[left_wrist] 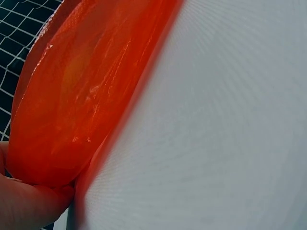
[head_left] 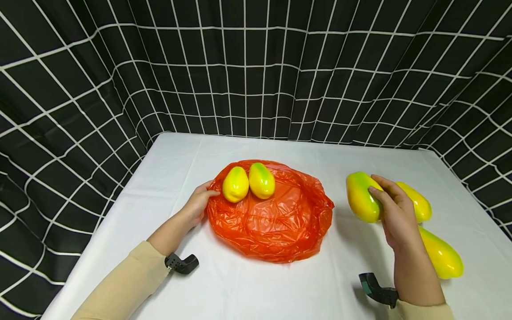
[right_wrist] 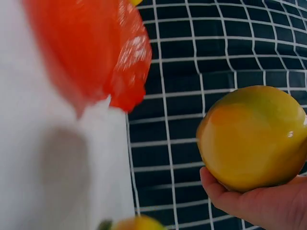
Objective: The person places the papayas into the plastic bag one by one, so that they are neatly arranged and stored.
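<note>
A red plastic bag [head_left: 280, 222] lies spread on the table with its mouth open upward. Two glossy yellow-green papayas, a left one [head_left: 235, 185] and a right one [head_left: 262, 181], sit inside it at the far left. My left hand [head_left: 198, 202] pinches the bag's left rim, thumb over the edge; the left wrist view shows the bag's stretched side [left_wrist: 72, 105] close up. Off the bag's right side, my right hand [head_left: 398, 209] grips another papaya [head_left: 364, 197] above the table, its shadow falling below. That papaya [right_wrist: 254, 139] fills the right of the right wrist view.
Two more papayas lie on the white-covered table [head_left: 256, 293] at the right: one [head_left: 417, 202] behind my right hand, another [head_left: 442, 255] beside the forearm. A black curtain with a white grid [head_left: 256, 66] surrounds the table's back and sides.
</note>
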